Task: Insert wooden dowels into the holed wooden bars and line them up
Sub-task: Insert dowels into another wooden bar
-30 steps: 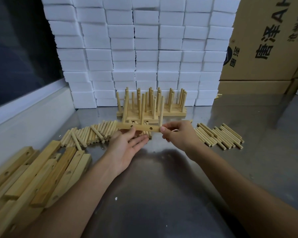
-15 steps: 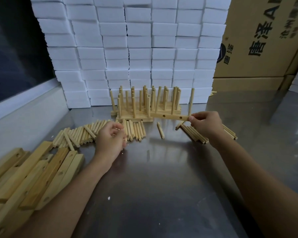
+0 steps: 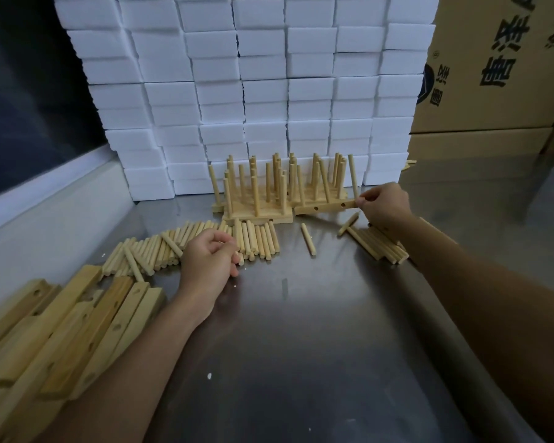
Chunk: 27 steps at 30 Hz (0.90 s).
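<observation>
Reaching forward over the table (image 3: 301, 330), my right hand (image 3: 385, 204) pinches the right end of a holed bar (image 3: 327, 206) between thumb and curled fingers; one dowel (image 3: 353, 177) stands upright in that bar right beside the hand. The bar lies along the right front of the rack of finished bars (image 3: 269, 199), touching it, with two open holes showing on its near face. My left hand (image 3: 210, 257) rests nearer me than the rack, to its left, fingers curled in; whether they hold a dowel I cannot tell. It sits over the near edge of a row of loose dowels (image 3: 186, 244) spread in front of the rack. A single dowel (image 3: 308, 243) lies alone in front of the rack, and a second bundle of dowels (image 3: 378, 246) lies partly under my right forearm, to the rack's right. Bare holed bars (image 3: 64, 330) are heaped well left of the rack, close to me. Behind the rack rises a wall of white foam blocks (image 3: 253, 75), with cardboard boxes (image 3: 499, 65) to its right.
</observation>
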Available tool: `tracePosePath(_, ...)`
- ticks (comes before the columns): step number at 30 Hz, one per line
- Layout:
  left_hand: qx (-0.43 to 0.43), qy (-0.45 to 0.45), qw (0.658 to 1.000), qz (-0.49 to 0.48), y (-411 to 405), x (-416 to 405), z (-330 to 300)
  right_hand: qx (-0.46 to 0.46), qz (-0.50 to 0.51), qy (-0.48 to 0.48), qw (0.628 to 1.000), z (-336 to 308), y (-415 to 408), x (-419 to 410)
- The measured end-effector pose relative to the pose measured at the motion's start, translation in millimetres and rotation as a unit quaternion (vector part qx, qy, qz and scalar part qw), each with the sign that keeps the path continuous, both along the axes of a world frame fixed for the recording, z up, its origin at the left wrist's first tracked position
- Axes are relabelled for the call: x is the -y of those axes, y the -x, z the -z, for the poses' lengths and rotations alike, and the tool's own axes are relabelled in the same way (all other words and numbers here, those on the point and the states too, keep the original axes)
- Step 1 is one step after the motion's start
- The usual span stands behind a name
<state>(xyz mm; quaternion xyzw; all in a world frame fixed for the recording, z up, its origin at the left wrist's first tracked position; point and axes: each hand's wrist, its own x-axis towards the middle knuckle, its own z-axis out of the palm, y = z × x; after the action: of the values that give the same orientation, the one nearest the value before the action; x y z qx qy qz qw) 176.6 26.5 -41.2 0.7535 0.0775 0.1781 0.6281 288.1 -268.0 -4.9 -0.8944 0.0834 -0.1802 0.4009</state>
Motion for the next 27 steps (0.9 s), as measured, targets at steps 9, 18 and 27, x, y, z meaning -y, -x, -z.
tracePosePath(9, -0.004, -0.007, 1.000, -0.007, -3.3, -0.9, 1.8, -0.022, -0.050, 0.064, 0.996, 9.0, -24.9, 6.3)
tracePosePath(18, -0.002, -0.009, 1.000, -0.009, -3.5, -0.1, 1.5, -0.061, -0.060, 0.103, 0.991, 7.5, -35.5, 4.0)
tracePosePath(27, 0.001, -0.015, 1.000, -0.007, -2.8, -0.6, 2.0, -0.071, -0.018, 0.112, 0.991, 5.5, -32.1, -4.1)
